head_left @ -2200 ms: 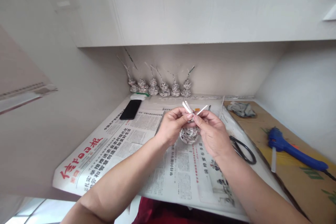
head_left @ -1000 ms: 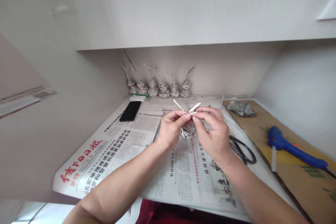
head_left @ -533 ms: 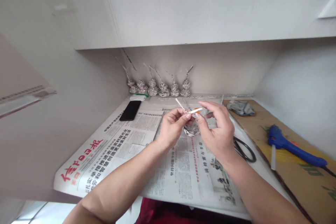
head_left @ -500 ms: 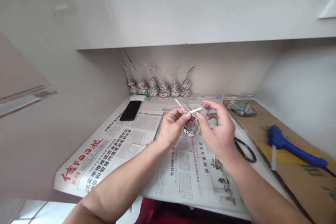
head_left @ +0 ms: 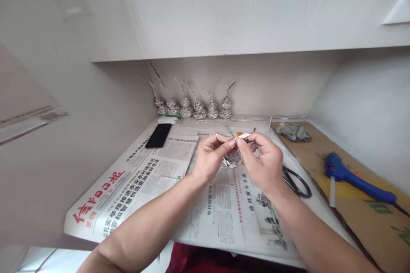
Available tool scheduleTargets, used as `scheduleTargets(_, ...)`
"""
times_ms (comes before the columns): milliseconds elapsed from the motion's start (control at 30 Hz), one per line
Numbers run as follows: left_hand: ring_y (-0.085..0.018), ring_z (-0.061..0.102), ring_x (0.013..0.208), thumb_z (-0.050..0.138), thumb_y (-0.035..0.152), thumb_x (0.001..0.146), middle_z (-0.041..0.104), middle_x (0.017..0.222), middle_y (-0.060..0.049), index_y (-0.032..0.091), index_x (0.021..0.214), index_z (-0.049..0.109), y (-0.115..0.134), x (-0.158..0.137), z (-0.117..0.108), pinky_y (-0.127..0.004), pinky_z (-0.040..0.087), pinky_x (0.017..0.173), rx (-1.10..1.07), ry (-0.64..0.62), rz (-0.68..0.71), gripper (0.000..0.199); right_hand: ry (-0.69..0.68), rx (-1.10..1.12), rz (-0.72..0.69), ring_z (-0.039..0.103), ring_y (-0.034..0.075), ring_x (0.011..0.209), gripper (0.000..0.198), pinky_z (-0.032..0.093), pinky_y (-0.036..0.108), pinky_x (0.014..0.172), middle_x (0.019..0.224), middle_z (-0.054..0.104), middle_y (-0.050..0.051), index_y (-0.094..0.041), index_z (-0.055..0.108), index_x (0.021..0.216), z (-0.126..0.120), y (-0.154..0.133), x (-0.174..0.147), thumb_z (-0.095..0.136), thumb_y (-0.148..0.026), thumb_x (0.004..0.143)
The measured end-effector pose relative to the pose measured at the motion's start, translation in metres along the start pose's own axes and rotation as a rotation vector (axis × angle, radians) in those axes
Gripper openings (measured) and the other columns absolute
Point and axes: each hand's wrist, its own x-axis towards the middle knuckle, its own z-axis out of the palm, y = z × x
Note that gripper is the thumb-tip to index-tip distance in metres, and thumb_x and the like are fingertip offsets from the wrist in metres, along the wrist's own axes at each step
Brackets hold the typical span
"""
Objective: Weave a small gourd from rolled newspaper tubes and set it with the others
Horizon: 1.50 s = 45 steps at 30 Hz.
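Observation:
Both hands meet over a small woven newspaper piece [head_left: 232,161], whose rounded lower part shows between them. My left hand [head_left: 209,153] is closed, thumb and fingertips pinching the white paper strips [head_left: 245,135] at the top of the piece. From the other side my right hand [head_left: 263,158] pinches the same strips between thumb and forefinger. The strip ends point up to the right. A small orange patch [head_left: 239,133] shows just behind the strips. Fingers hide most of the upper part of the weave.
Several gourd-shaped woven paper pieces [head_left: 199,111] line the back wall. A black phone [head_left: 158,135] lies on newspaper [head_left: 137,183] at left. To the right are black-handled scissors [head_left: 299,181], a blue glue gun [head_left: 355,179] on cardboard [head_left: 368,226] and a crumpled grey cloth [head_left: 293,131].
My right hand has come in from just right of the strips, its raised fingers now closed on them. The left strip end that stuck up has folded down toward the fingers.

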Motion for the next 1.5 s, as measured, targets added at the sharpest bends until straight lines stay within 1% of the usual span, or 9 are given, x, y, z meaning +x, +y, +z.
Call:
scheduleTargets(100,-0.012,0.067,0.069,0.087,0.035,0.069,0.070,0.071,-0.001,0.014,0.071,0.066,0.001,0.001,-0.001,-0.027,0.058,0.071,-0.032,-0.028,-0.050,0.029,0.012,0.023,-0.024,0.056,0.016,0.070,0.012,0.046,0.032,0.069,0.084,0.070,0.002,-0.023,0.065,0.084,0.000,0.001,0.000,0.064,-0.033,0.090)
scheduleTargets(233,-0.012,0.067,0.066,0.089,0.035,0.065,0.070,0.070,0.000,0.015,0.069,0.063,0.005,0.003,-0.002,-0.028,0.059,0.071,-0.084,-0.036,-0.137,0.033,0.044,-0.030,-0.228,0.058,0.018,0.079,0.005,0.046,0.033,0.074,0.084,0.066,0.002,-0.024,0.064,0.085,-0.002,0.001,0.000,0.066,-0.025,0.089)
scheduleTargets(300,-0.012,0.067,0.065,0.089,0.035,0.064,0.071,0.071,0.000,0.015,0.070,0.064,0.007,0.003,-0.002,-0.028,0.060,0.070,-0.080,-0.036,-0.163,0.034,0.044,-0.039,-0.271,0.058,0.018,0.079,0.005,0.046,0.034,0.074,0.083,0.065,0.002,-0.025,0.064,0.085,-0.003,0.002,0.001,0.066,-0.024,0.089)
scheduleTargets(533,-0.014,0.070,0.067,0.087,0.036,0.068,0.073,0.073,-0.003,0.014,0.072,0.064,0.007,0.001,-0.003,-0.027,0.060,0.068,-0.043,-0.012,-0.089,0.032,-0.106,0.238,0.014,0.065,0.018,0.078,0.014,0.051,0.032,0.074,0.085,0.071,0.001,-0.024,0.069,0.090,0.000,0.008,0.005,0.062,-0.035,0.093)
scheduleTargets(733,-0.012,0.069,0.065,0.085,0.034,0.071,0.073,0.074,-0.003,0.014,0.073,0.066,0.002,0.000,-0.001,-0.027,0.061,0.067,-0.001,-0.001,-0.034,0.028,-0.061,0.251,0.116,0.063,0.016,0.068,0.017,0.049,0.029,0.064,0.078,0.072,0.002,-0.022,0.071,0.084,0.000,0.005,0.003,0.069,-0.038,0.088)
scheduleTargets(933,-0.012,0.068,0.067,0.086,0.032,0.071,0.072,0.073,-0.001,0.014,0.073,0.067,0.001,0.000,0.001,-0.026,0.061,0.068,-0.006,0.037,0.020,0.026,-0.082,0.193,0.057,0.064,0.018,0.077,0.012,0.051,0.031,0.071,0.089,0.073,0.004,-0.022,0.072,0.089,-0.001,0.002,0.000,0.068,-0.033,0.088)
scheduleTargets(1133,-0.012,0.070,0.071,0.086,0.031,0.070,0.074,0.077,-0.002,0.014,0.074,0.069,0.000,0.000,0.001,-0.027,0.061,0.072,0.023,0.038,0.044,0.025,-0.012,0.112,0.096,0.059,0.015,0.065,0.014,0.048,0.029,0.060,0.079,0.071,0.002,-0.022,0.071,0.084,0.001,0.000,0.000,0.068,-0.035,0.087)
scheduleTargets(1300,-0.011,0.067,0.065,0.087,0.031,0.069,0.072,0.072,-0.002,0.012,0.072,0.068,0.003,0.000,0.001,-0.024,0.060,0.068,0.008,0.022,0.024,0.026,0.007,0.100,0.104,0.055,0.013,0.061,0.010,0.047,0.027,0.057,0.079,0.071,0.001,-0.021,0.071,0.084,0.002,-0.002,-0.002,0.067,-0.030,0.086)
scheduleTargets(1500,-0.012,0.068,0.070,0.085,0.032,0.071,0.071,0.074,-0.001,0.013,0.076,0.068,0.006,0.000,0.000,-0.029,0.062,0.070,-0.082,-0.002,-0.065,0.027,0.024,0.176,0.074,0.063,0.016,0.072,0.008,0.051,0.028,0.064,0.088,0.073,0.003,-0.022,0.070,0.085,0.004,0.001,-0.002,0.068,-0.029,0.086)
